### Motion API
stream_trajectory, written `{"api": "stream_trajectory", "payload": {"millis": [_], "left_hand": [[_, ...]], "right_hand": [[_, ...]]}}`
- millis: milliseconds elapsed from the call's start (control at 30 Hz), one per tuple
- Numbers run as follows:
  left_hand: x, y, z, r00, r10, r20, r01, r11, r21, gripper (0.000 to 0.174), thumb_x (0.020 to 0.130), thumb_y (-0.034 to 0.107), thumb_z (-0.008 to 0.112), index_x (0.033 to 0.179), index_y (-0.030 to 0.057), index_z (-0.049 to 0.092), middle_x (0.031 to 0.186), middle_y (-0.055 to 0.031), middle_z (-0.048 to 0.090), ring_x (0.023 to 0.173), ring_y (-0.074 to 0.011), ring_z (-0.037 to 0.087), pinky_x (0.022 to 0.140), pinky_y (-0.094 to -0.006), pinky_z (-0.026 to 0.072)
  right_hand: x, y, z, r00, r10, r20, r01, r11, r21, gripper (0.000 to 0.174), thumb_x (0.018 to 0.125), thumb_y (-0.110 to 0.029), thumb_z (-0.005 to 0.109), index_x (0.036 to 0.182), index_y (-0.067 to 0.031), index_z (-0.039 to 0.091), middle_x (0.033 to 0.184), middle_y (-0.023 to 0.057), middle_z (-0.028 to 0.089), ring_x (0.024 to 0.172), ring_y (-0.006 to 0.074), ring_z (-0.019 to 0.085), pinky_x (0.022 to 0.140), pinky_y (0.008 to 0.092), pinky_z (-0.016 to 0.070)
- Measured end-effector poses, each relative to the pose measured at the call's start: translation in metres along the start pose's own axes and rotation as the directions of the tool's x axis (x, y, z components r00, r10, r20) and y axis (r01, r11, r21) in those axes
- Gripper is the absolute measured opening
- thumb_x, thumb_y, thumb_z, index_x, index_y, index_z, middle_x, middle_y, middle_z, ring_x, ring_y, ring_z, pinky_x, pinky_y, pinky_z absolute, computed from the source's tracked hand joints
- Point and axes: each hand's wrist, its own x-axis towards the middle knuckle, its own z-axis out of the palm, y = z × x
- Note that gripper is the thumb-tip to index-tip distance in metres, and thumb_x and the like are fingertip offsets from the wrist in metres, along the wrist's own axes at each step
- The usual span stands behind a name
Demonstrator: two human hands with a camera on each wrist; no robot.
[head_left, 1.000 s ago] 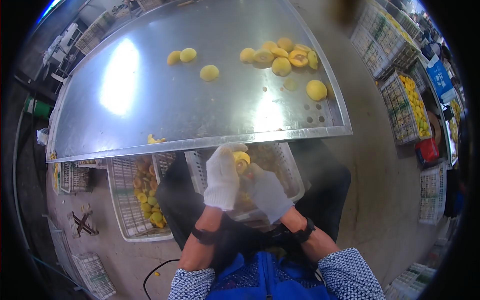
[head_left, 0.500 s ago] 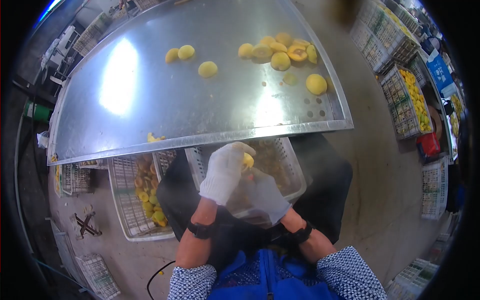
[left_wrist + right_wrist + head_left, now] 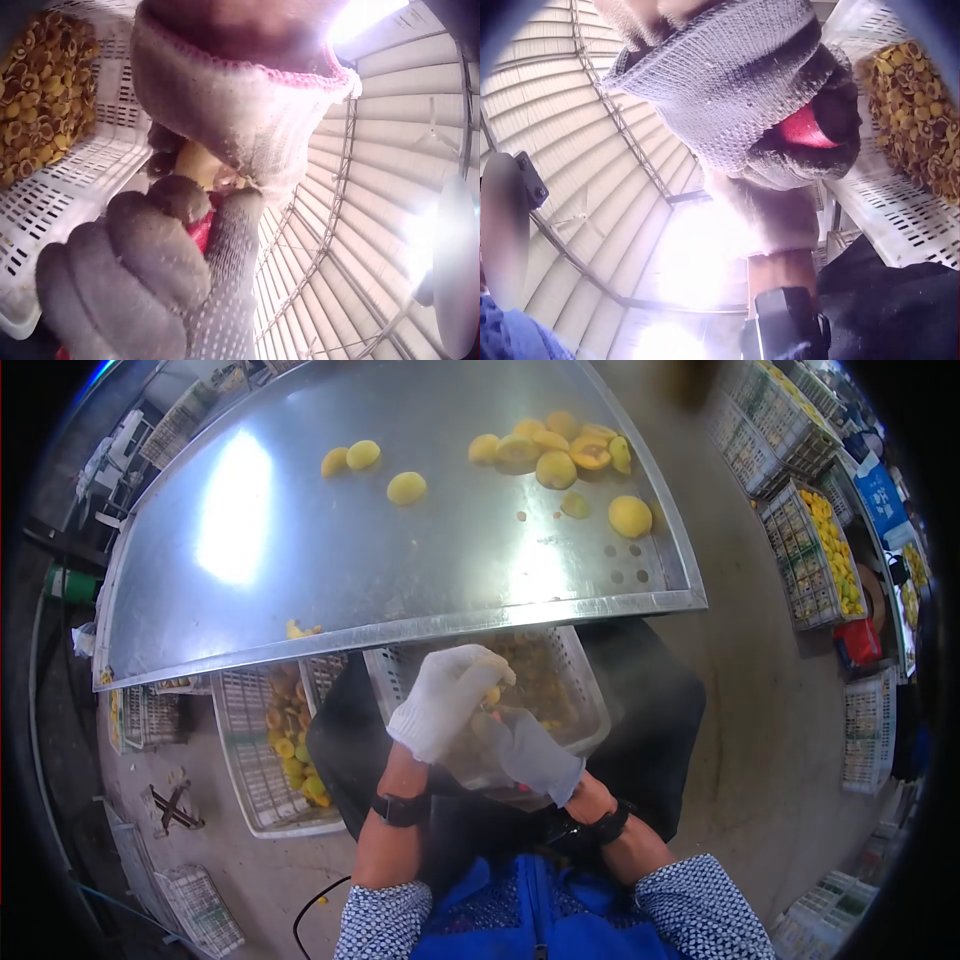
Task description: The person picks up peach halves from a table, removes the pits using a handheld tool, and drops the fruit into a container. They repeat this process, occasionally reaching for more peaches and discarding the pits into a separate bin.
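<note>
In the head view, the white-gloved left hand (image 3: 448, 702) curls round a yellow fruit, of which only a sliver (image 3: 493, 696) shows between the hands. The left wrist view shows more of this fruit (image 3: 196, 163) under the left glove. Fingers of the right hand (image 3: 535, 756) are wrapped round a red-handled tool (image 3: 806, 127); its working end is hidden near the fruit. Both hands meet over a white crate (image 3: 590, 705) in front of the metal table (image 3: 330, 560). Whole and halved yellow fruits (image 3: 556, 470) lie on the table.
The table's raised front rim (image 3: 420, 630) runs just beyond the hands. Left of the knees stands a crate (image 3: 240, 760) with fruit pieces. More fruit-filled crates (image 3: 800, 570) stand at the right, past a strip of floor.
The left hand has turned and shifted slightly left, covering more of the fruit. The right hand has tilted and stays close beside it. The table fruits appear slightly higher and further left.
</note>
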Motion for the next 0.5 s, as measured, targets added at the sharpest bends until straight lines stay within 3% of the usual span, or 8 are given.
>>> {"api": "stream_trajectory", "payload": {"millis": [100,200,267,333,367,400,433,500], "left_hand": [[-0.002,0.003,0.002,1.0,0.031,-0.001,-0.031,0.997,0.073,0.023,0.091,0.014,0.054,0.089,-0.0011,0.072,0.087,-0.0073,0.069,0.08,-0.0139,0.063,0.073,-0.0287,0.0505],[-0.004,-0.004,0.005,0.996,0.071,-0.046,-0.071,0.997,0.004,0.022,0.091,0.011,0.053,0.088,-0.0005,0.071,0.086,-0.0078,0.068,0.08,-0.0145,0.063,0.073,-0.0292,0.0505],[-0.006,-0.004,0.008,0.992,0.075,-0.099,-0.076,0.997,-0.008,0.021,0.091,0.009,0.052,0.087,-0.0004,0.071,0.086,-0.0082,0.068,0.079,-0.0153,0.063,0.073,-0.0296,0.0505],[-0.007,-0.007,0.01,0.944,0.299,-0.139,-0.271,0.944,0.189,0.02,0.089,0.007,0.052,0.084,-0.0006,0.069,0.084,-0.0087,0.067,0.078,-0.0165,0.063,0.073,-0.0298,0.0504],[-0.009,-0.005,0.016,0.957,0.21,-0.2,-0.189,0.975,0.121,0.019,0.088,0.008,0.053,0.083,-0.0005,0.069,0.083,-0.0092,0.067,0.077,-0.017,0.063,0.071,-0.0299,0.0502],[-0.009,-0.004,0.015,0.962,0.202,-0.184,-0.182,0.976,0.123,0.02,0.088,0.009,0.052,0.082,-0.0002,0.069,0.082,-0.008,0.067,0.075,-0.0152,0.062,0.069,-0.0289,0.0493],[-0.007,-0.007,0.015,0.981,0.099,-0.167,-0.106,0.994,-0.033,0.021,0.087,0.011,0.053,0.081,0.0003,0.07,0.081,-0.0061,0.067,0.074,-0.0132,0.061,0.067,-0.0273,0.048],[-0.004,-0.017,0.008,0.993,0.106,-0.046,-0.111,0.988,-0.104,0.023,0.087,0.013,0.053,0.079,-0.0006,0.07,0.08,-0.0057,0.067,0.073,-0.0125,0.059,0.067,-0.0268,0.0473]], "right_hand": [[0.006,0.017,0.003,0.991,-0.102,0.082,0.084,0.977,0.198,0.065,0.1,-0.059,0.046,0.099,0.0032,0.065,0.072,0.0032,0.059,0.069,0.0087,0.05,0.062,0.029,0.0451],[-0.002,0.002,0.001,0.981,-0.035,0.19,-0.038,0.929,0.369,0.062,0.1,-0.059,0.047,0.096,0.0005,0.065,0.073,0.0015,0.059,0.068,0.0072,0.05,0.061,0.0266,0.0446],[0.001,0.006,0.004,0.984,0.044,0.175,-0.101,0.938,0.332,0.06,0.1,-0.059,0.048,0.093,-0.0011,0.064,0.075,0.0003,0.059,0.067,0.0068,0.051,0.06,0.0256,0.0444],[0.005,0.006,0.005,0.991,-0.003,0.134,-0.04,0.948,0.314,0.058,0.1,-0.058,0.048,0.09,-0.0026,0.063,0.075,-0.0011,0.059,0.067,0.0065,0.051,0.058,0.0249,0.0439],[0.001,0.009,0.007,0.991,-0.086,0.098,0.052,0.95,0.307,0.057,0.1,-0.058,0.048,0.089,-0.0033,0.062,0.075,-0.002,0.058,0.066,0.0065,0.051,0.058,0.0246,0.0436],[-0.001,0.009,0.005,0.991,-0.075,0.107,0.044,0.963,0.266,0.053,0.101,-0.053,0.048,0.09,-0.0037,0.062,0.076,-0.001,0.059,0.07,0.0084,0.053,0.063,0.0261,0.0451],[-0.003,0.009,0.003,0.991,-0.063,0.115,0.036,0.974,0.225,0.048,0.103,-0.048,0.047,0.092,-0.004,0.062,0.078,0.0,0.061,0.075,0.0104,0.056,0.068,0.0276,0.0467],[-0.005,0.008,0.0,0.984,0.018,0.179,-0.061,0.969,0.238,0.045,0.104,-0.046,0.045,0.092,-0.0059,0.061,0.078,0.0004,0.06,0.076,0.0113,0.056,0.071,0.0284,0.0459]]}}
